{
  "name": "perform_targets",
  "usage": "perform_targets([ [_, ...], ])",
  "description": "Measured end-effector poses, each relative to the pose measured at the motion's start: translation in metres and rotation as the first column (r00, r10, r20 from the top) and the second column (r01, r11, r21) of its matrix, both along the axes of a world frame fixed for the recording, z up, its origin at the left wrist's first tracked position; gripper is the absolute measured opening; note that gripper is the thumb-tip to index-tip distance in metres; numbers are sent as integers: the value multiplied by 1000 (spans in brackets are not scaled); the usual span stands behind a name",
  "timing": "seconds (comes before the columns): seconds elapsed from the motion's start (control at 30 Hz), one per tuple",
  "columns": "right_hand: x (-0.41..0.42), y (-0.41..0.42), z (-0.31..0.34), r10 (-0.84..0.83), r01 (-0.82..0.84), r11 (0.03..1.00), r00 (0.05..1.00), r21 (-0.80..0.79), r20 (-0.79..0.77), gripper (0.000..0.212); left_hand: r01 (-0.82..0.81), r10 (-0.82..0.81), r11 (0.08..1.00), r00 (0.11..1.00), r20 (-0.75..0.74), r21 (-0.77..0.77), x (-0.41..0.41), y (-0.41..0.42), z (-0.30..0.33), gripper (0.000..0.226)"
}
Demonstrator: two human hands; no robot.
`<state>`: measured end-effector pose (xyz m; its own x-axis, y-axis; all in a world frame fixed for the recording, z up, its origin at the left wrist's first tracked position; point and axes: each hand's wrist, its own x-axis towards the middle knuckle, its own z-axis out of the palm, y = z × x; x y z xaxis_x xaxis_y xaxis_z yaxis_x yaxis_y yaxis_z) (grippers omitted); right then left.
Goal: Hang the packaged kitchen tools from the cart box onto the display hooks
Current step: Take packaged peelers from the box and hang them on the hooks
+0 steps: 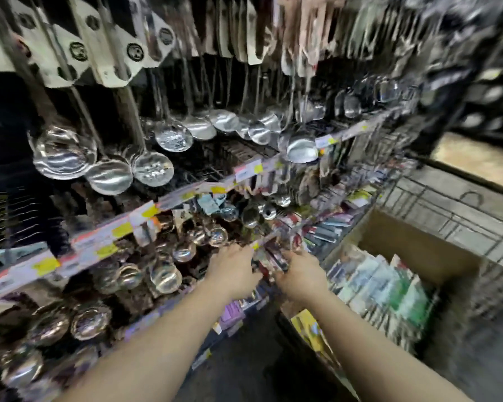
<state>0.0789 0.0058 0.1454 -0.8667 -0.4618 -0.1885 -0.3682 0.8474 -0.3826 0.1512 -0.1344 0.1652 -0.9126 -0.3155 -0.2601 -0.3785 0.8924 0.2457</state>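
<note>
Blur over both hands (273, 274), grasp on packages (269, 258) unclear

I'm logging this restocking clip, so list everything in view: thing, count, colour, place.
Ladles and skimmers: many, silver, hanging upper left and centre.
Copper-toned ladles: several, lower left hooks.
Price strips: several, white and yellow, along the rails.
Packaged tools: count blurred, red and dark, between both hands at the hooks.
Cardboard box: one, brown, in wire cart at right.
Boxed packages: many, white and green.
Left hand: on the packages.
Right hand: grips the packages.
</note>
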Motion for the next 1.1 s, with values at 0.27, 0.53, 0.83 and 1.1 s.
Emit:
perform_targets([
  [0.27,-51,127,-37,-184,182,983,977,24,104,50,168,-167,986,985,40,-12,-82,113,-37,51],
  [0.53,-63,226,-83,-423,411,906,883,100,205,53,352,-352,936,924,147,24,-131,191,-70,58],
  [0.83,-47,248,-140,-639,662,741,644,112,422,60,502,-497,863,819,286,62,-151,224,-122,57],
  [1.1,-41,235,-185,-737,834,512,303,206,605,69,654,-634,751,674,379,93,-178,216,-167,59],
])
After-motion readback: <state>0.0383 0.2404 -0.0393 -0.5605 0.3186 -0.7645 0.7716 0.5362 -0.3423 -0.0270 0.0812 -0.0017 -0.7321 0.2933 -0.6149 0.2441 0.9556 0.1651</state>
